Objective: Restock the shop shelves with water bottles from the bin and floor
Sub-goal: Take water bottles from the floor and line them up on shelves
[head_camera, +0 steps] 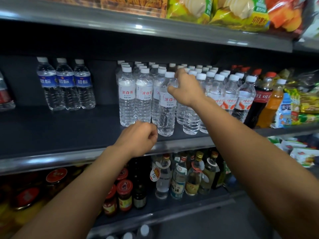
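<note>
A clear water bottle [166, 116] with a white cap and red-lettered label stands at the front of the dark middle shelf [69, 135]. My right hand [185, 88] grips its shoulder just below the cap, thumb on the near side and fingers behind. More bottles of the same kind [126, 100] stand in rows to its left and behind it. Near the shelf's front lip, just left of the bottle's base, my left hand [138, 138] is curled into a fist and holds nothing.
Three blue-labelled water bottles [66, 83] stand at the shelf's left, with bare shelf between the groups. Orange-labelled water bottles [231, 94], a cola bottle [260, 102] and an orange drink [272, 100] crowd the right. Jars [124, 195] and liquor bottles [179, 178] fill the shelf below; snack bags [224, 12] lie above.
</note>
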Demonstrator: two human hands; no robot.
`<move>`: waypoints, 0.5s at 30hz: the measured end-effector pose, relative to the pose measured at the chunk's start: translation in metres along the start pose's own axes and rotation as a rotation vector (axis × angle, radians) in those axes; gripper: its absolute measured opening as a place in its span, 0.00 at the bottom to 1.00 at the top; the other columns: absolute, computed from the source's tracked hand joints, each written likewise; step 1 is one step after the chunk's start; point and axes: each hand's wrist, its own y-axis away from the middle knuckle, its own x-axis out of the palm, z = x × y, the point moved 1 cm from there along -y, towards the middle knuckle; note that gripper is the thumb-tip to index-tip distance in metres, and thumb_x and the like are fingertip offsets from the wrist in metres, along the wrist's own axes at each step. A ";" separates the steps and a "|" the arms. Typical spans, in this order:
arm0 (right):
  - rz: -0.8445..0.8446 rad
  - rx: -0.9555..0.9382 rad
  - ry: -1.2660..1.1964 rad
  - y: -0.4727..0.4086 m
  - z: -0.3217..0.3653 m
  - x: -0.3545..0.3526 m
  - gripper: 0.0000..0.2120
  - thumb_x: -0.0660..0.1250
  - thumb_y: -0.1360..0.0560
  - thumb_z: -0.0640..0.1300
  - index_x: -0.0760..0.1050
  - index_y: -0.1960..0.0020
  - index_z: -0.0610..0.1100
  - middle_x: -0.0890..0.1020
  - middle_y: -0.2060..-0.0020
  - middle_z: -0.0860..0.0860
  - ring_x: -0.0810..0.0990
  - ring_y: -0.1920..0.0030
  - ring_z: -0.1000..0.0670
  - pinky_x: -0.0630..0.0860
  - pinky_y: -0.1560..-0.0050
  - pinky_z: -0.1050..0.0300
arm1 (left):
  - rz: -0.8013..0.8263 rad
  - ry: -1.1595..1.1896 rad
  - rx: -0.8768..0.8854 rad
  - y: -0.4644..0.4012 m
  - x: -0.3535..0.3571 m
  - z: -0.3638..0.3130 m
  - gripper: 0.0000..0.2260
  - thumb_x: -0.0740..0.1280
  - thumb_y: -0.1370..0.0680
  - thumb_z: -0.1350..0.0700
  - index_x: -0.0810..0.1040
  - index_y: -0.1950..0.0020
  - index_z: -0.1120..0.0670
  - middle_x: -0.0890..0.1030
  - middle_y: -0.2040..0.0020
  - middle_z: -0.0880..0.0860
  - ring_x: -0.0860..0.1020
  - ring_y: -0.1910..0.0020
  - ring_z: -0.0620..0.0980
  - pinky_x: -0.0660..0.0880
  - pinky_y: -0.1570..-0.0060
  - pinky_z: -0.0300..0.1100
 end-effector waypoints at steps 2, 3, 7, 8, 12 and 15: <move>-0.012 -0.013 -0.022 0.026 0.004 0.006 0.20 0.64 0.23 0.49 0.66 0.37 0.40 0.75 0.59 0.46 0.76 0.58 0.44 0.68 0.62 0.55 | 0.005 0.015 0.002 0.011 0.004 0.002 0.05 0.63 0.23 0.53 0.79 0.54 0.48 0.80 0.57 0.48 0.78 0.56 0.51 0.76 0.55 0.48; -0.008 -0.012 -0.059 0.041 0.005 0.010 0.18 0.64 0.23 0.48 0.67 0.38 0.40 0.75 0.62 0.47 0.76 0.61 0.44 0.68 0.63 0.54 | 0.015 0.020 0.003 0.017 0.008 0.003 0.05 0.63 0.23 0.53 0.79 0.53 0.48 0.80 0.57 0.47 0.78 0.56 0.51 0.76 0.55 0.48; 0.061 -0.018 -0.151 0.112 0.008 0.047 0.13 0.64 0.24 0.47 0.69 0.42 0.42 0.76 0.67 0.47 0.77 0.63 0.43 0.73 0.63 0.50 | 0.107 0.046 -0.013 0.047 0.039 0.013 0.04 0.63 0.23 0.53 0.78 0.55 0.48 0.80 0.59 0.48 0.79 0.54 0.54 0.76 0.54 0.48; 0.099 -0.014 -0.167 0.133 0.009 0.060 0.13 0.64 0.24 0.46 0.70 0.42 0.42 0.76 0.68 0.47 0.77 0.62 0.42 0.74 0.62 0.50 | 0.147 0.053 -0.027 0.057 0.050 0.016 0.04 0.63 0.24 0.52 0.78 0.56 0.48 0.81 0.57 0.49 0.79 0.53 0.55 0.77 0.53 0.49; 0.283 0.068 -0.203 0.218 0.002 0.122 0.13 0.65 0.25 0.47 0.71 0.42 0.44 0.80 0.61 0.45 0.79 0.55 0.40 0.75 0.57 0.49 | 0.308 0.087 -0.071 0.099 0.103 0.032 0.06 0.63 0.24 0.54 0.79 0.54 0.51 0.82 0.56 0.54 0.80 0.54 0.58 0.77 0.54 0.52; 0.430 0.134 -0.188 0.271 -0.010 0.164 0.14 0.64 0.24 0.46 0.70 0.40 0.44 0.79 0.59 0.45 0.79 0.55 0.41 0.75 0.58 0.50 | 0.408 0.112 -0.140 0.131 0.142 0.046 0.06 0.63 0.23 0.54 0.79 0.55 0.51 0.81 0.56 0.55 0.80 0.55 0.57 0.77 0.58 0.50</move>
